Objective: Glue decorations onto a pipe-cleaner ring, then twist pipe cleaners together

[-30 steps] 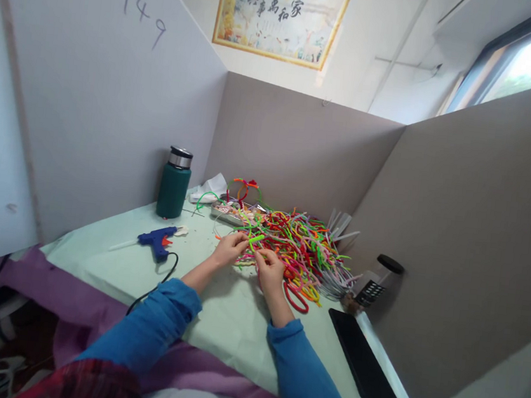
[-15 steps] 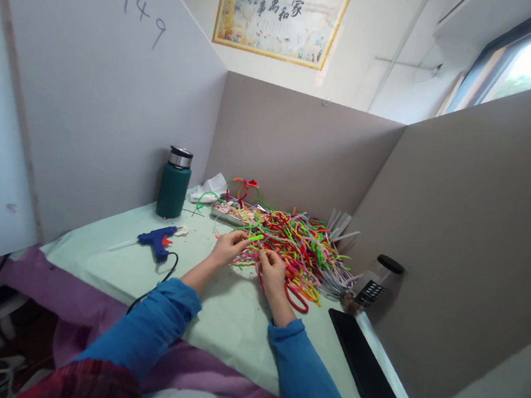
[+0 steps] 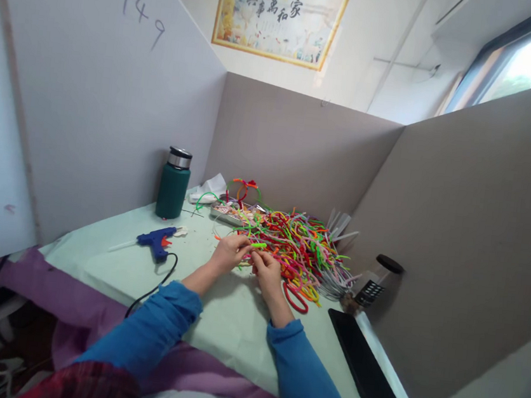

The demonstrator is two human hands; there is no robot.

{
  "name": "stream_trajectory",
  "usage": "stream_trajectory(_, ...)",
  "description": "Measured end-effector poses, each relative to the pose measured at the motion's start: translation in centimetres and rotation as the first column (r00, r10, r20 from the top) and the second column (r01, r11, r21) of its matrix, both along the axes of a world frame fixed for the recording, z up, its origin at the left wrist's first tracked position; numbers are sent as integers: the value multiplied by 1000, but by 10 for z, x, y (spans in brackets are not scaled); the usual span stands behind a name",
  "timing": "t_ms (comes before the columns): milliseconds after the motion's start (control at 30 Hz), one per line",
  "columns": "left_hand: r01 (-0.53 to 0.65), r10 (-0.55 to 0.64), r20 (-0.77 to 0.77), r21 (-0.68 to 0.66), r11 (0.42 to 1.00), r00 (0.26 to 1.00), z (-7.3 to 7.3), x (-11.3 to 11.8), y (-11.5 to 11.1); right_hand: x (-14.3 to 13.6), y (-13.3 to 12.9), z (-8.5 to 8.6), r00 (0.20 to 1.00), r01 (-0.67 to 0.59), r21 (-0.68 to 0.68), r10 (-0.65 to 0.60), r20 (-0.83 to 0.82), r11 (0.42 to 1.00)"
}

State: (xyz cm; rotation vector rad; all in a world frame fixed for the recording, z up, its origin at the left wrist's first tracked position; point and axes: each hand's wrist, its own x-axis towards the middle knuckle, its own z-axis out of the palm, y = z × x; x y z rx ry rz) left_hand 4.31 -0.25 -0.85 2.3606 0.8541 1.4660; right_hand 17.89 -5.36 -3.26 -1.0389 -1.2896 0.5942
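My left hand (image 3: 228, 253) is closed in a pinch on a short bright yellow-green pipe cleaner piece (image 3: 259, 245), which sticks out past the fingertips to the right. My right hand (image 3: 268, 274) is beside it, thumb and fingers pressed together close to the left fingertips. What the right fingers pinch is too small and hidden to make out. Just beyond both hands lies a large tangled heap of pipe cleaners (image 3: 305, 245) in red, green, pink, orange and yellow. A red loop (image 3: 296, 299) of it curves out to the right of my right wrist.
A blue glue gun (image 3: 157, 241) with a black cord lies at left, near a green bottle (image 3: 174, 185). Behind the hands are a metal tray (image 3: 227, 216) and crumpled white paper (image 3: 210, 187). At right are a black flat object (image 3: 363, 360) and a black-lidded clear container (image 3: 378, 282). Partitions surround the table.
My right hand has moved slightly left, its fingertips now closer to my left hand. The yellow-green piece has shifted a little right and down, and now lies flatter.
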Motion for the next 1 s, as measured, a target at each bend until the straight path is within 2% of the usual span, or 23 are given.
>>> stream_trajectory(133, 31, -27, -60, 67, 997, 998, -5, 1, 3, -2, -1, 1, 1000, -4, -10, 4, 3, 1000)
stream_trajectory(300, 69, -57, -152, 77, 995, 987, -6, 2, 1, 1, 1, -2, 998, -19, -33, 17, -67, 999)
stream_trajectory(567, 88, -99, -153, -76, 993, 983, 1, 2, -11, 0, -2, -1, 989, -44, -43, 38, -140, 998)
stream_trajectory(700, 153, -165, -114, -106, 982, 980, 0, 3, -12, 2, -1, -1, 980, -82, -64, 69, -185, 995)
stream_trajectory(800, 190, -195, -17, -168, 967, 981, -2, 6, -10, 2, 0, -1, 970, -89, -32, 80, -228, 995)
stream_trajectory(900, 220, -200, 99, -277, 935, 975, -4, 8, -7, 1, 1, -2, 965, -87, -8, 82, -248, 996)
stream_trajectory(1000, 277, -248, 125, -351, 895, 961, -4, 8, -3, 1, 1, -2, 959, -102, -7, 96, -267, 995)
